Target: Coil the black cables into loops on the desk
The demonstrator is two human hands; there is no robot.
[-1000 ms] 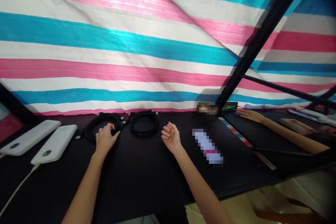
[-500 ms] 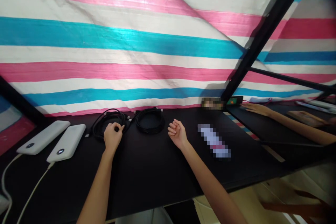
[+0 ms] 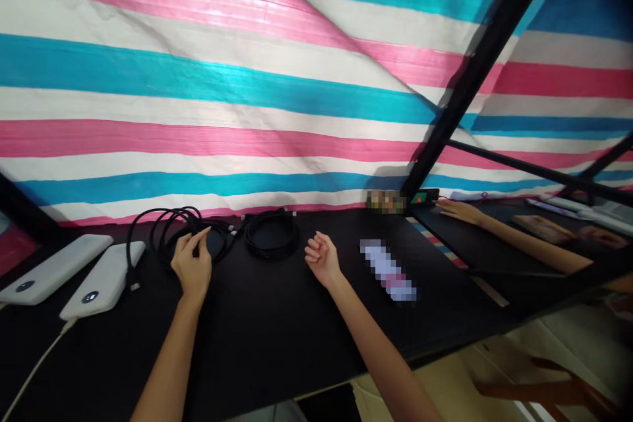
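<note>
My left hand is closed on a loosely coiled black cable, with thumb and forefinger stretched toward each other. Part of the coil is hidden behind my fingers. One end of this cable, with a small metal plug, hangs down to the left near a white power bank. To the right lies another coiled black cable, flat on the black table. My right hand hovers beside that coil with its fingers curled in and nothing visible in them.
Two white power banks lie at the left, the nearer with a white cable plugged in. A blurred-out phone-like object is at the right. Behind stand a striped sheet and a black frame post. Another person's arm rests farther right.
My left hand has lifted and spread the cable coil, so its loops stand higher and its plug end has swung left. My right hand stays curled. The whole view has shifted slightly.
</note>
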